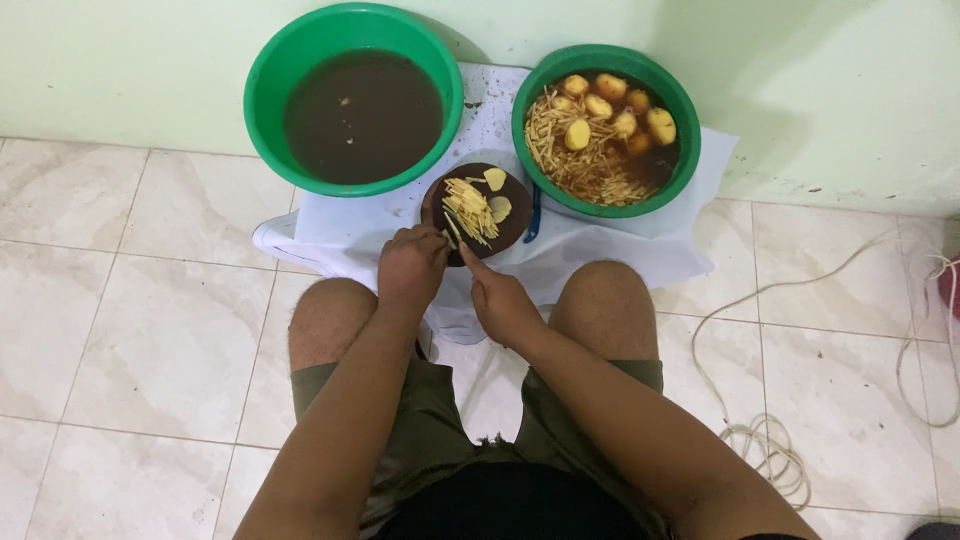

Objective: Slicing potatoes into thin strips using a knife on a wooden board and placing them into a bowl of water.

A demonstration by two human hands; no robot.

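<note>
**Q:** Hands first, seen from the head camera: where are they?

**A:** Both meet at the near edge of a small round dark cutting board (512, 222). The left hand (411, 268) is curled over, its fingers (425, 240) pressed down on something at the board's rim, probably a piece of potato, though the knuckles hide it. The right hand (500, 303) has its fingers clenched around what looks like a knife (456, 238), whose thin blade reaches toward the left hand's fingertips.

**Q:** What lies on the board?

**A:** A heap of pale yellow potato strips (470, 210) sits in the middle, with two flat potato slices (497, 194) just beside it on the far right.

**Q:** And around the board?

**A:** The board rests on a white cloth (350, 225) spread over a low support on the tiled floor (150, 300). Behind it on the left stands a large green basin (262, 95) of murky brown water. On the right a smaller green basin (690, 150) holds water, a tangle of cut strips and several whole peeled potatoes (610, 105). A dark blue handle (534, 222) lies between the board and that basin.

**Q:** Anything else?

**A:** The person sits with bare knees on either side of the cloth, wearing olive shorts (440, 420). A white cord (770, 440) lies coiled on the floor to the right.
</note>
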